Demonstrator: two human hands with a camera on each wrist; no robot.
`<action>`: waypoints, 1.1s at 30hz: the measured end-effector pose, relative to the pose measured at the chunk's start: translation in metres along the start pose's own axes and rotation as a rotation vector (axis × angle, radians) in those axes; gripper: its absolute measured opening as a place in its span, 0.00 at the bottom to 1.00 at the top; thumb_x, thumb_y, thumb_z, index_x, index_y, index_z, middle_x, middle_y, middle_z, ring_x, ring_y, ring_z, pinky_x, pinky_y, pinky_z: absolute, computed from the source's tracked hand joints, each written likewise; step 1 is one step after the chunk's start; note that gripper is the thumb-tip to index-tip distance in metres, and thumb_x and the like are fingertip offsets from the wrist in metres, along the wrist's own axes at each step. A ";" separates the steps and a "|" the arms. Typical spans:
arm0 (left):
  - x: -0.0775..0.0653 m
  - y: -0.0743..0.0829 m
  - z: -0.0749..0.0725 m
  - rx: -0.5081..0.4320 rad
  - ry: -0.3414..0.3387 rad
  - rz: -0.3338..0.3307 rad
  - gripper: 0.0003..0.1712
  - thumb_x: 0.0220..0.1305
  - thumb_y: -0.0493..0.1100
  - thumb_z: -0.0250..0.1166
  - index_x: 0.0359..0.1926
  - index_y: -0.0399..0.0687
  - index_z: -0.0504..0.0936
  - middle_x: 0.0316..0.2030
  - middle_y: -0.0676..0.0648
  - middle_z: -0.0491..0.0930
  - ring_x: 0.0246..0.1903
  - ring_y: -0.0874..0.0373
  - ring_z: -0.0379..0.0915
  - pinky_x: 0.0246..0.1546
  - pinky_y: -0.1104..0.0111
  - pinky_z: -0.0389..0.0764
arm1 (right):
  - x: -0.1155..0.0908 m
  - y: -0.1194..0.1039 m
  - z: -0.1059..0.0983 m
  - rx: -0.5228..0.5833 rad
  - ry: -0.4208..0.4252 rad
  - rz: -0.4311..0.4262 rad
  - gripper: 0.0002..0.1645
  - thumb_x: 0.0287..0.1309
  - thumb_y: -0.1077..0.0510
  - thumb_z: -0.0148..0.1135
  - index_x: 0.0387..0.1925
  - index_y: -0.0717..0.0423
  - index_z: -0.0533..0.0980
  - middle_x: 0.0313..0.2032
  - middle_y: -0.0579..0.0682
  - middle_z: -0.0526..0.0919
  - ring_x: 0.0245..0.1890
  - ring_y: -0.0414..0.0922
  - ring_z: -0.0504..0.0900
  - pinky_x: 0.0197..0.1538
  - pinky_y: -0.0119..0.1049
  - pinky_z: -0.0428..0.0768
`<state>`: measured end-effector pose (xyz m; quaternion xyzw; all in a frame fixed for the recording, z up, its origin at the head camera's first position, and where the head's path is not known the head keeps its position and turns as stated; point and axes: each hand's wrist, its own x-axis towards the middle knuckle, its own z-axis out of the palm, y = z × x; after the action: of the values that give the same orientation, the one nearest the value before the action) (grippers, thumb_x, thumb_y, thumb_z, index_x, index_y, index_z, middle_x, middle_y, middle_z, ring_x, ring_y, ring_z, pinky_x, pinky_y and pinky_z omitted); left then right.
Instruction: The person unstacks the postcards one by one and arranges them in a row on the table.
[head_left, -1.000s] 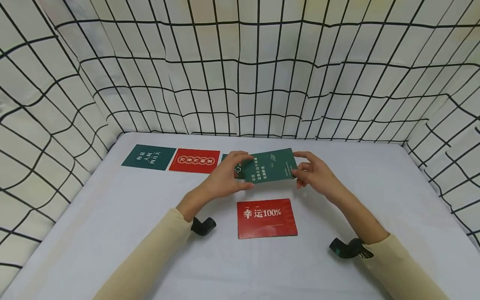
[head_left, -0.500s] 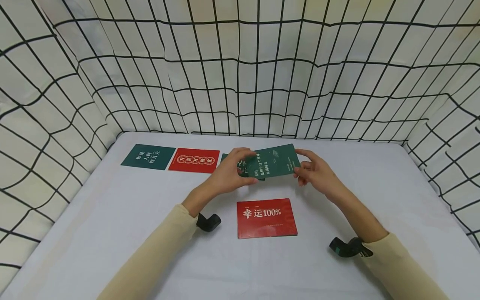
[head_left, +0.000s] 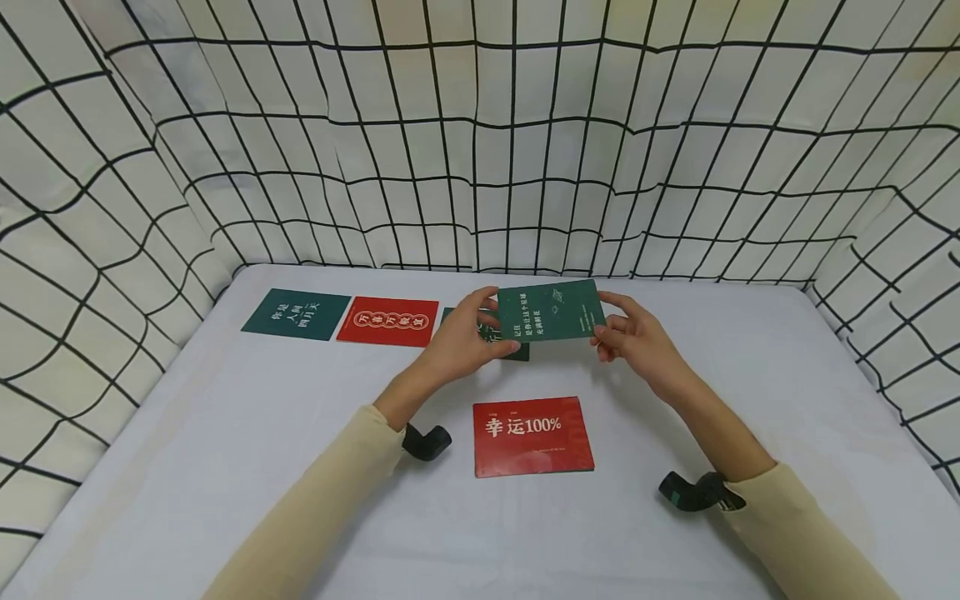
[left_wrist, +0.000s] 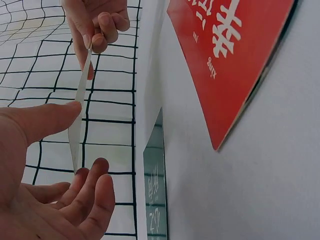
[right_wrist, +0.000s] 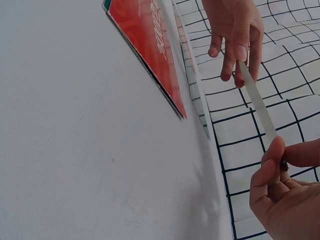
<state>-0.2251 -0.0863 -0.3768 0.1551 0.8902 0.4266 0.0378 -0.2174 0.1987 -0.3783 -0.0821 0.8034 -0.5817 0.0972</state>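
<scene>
A green card (head_left: 551, 312) with white Chinese lettering is held up over the far part of the table between both hands. At its left edge my left hand (head_left: 459, 340) holds it between thumb and fingertips, as the left wrist view shows from the side. The right hand (head_left: 641, 342) pinches the card's right edge, its other fingers curled below. Beneath the held card lies another green card (head_left: 516, 353), partly hidden by it and by the left hand. Nearer the body, a stack of cards with a red top card (head_left: 534, 450) marked 100% rests on the table.
Left along the far row lie a red card (head_left: 387, 322) and a dark green card (head_left: 296, 314), both flat. A white cloth covers the table (head_left: 300, 417). Black-lined netting (head_left: 517, 150) over white sheeting rises behind and at both sides.
Both hands have lifted the green card slightly and shifted it to the right. More of the green card lying beneath shows now. The red-topped stack has stayed put.
</scene>
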 end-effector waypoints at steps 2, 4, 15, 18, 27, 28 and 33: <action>0.001 0.000 0.001 -0.002 0.000 -0.002 0.52 0.62 0.44 0.76 0.79 0.41 0.57 0.65 0.40 0.75 0.59 0.48 0.80 0.54 0.57 0.86 | 0.000 0.001 0.000 -0.003 0.005 0.003 0.39 0.77 0.60 0.55 0.81 0.56 0.52 0.35 0.57 0.82 0.28 0.40 0.79 0.41 0.28 0.82; 0.002 0.000 0.002 -0.001 -0.002 -0.006 0.51 0.63 0.44 0.76 0.79 0.40 0.58 0.64 0.40 0.76 0.58 0.48 0.80 0.53 0.58 0.86 | 0.001 0.002 -0.001 -0.006 0.008 0.003 0.38 0.77 0.60 0.55 0.81 0.56 0.53 0.35 0.57 0.83 0.28 0.40 0.79 0.41 0.28 0.82; 0.008 -0.002 0.004 -0.023 -0.007 -0.018 0.50 0.63 0.44 0.75 0.80 0.40 0.58 0.63 0.40 0.78 0.58 0.47 0.80 0.55 0.57 0.84 | 0.003 0.004 -0.003 -0.030 0.018 -0.003 0.39 0.76 0.61 0.56 0.81 0.58 0.53 0.36 0.54 0.84 0.28 0.40 0.80 0.40 0.28 0.83; 0.009 -0.004 0.005 -0.038 -0.011 -0.022 0.50 0.63 0.43 0.75 0.79 0.40 0.59 0.64 0.39 0.77 0.58 0.47 0.80 0.56 0.56 0.85 | 0.003 0.005 -0.003 -0.033 0.019 -0.007 0.39 0.76 0.61 0.56 0.80 0.58 0.53 0.36 0.56 0.84 0.28 0.39 0.80 0.41 0.28 0.83; 0.014 -0.009 0.007 -0.059 -0.025 -0.037 0.49 0.64 0.43 0.75 0.80 0.41 0.59 0.65 0.39 0.78 0.59 0.46 0.79 0.57 0.55 0.84 | 0.006 0.010 -0.006 -0.079 0.027 -0.002 0.38 0.75 0.60 0.58 0.79 0.58 0.56 0.40 0.62 0.84 0.30 0.42 0.81 0.40 0.27 0.83; 0.014 -0.009 0.008 -0.061 -0.027 -0.036 0.49 0.64 0.43 0.75 0.80 0.41 0.59 0.65 0.39 0.78 0.60 0.46 0.79 0.57 0.56 0.84 | 0.006 0.010 -0.006 -0.082 0.026 -0.005 0.38 0.75 0.60 0.58 0.79 0.58 0.55 0.40 0.62 0.84 0.30 0.42 0.81 0.41 0.27 0.83; 0.018 -0.009 0.009 -0.062 -0.037 -0.029 0.48 0.65 0.43 0.74 0.80 0.41 0.59 0.66 0.39 0.77 0.60 0.46 0.79 0.54 0.58 0.85 | 0.007 0.010 -0.010 -0.089 0.032 -0.003 0.38 0.76 0.60 0.57 0.80 0.59 0.55 0.39 0.59 0.84 0.31 0.39 0.82 0.41 0.27 0.82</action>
<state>-0.2424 -0.0794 -0.3885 0.1489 0.8778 0.4505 0.0653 -0.2268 0.2088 -0.3853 -0.0782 0.8298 -0.5468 0.0799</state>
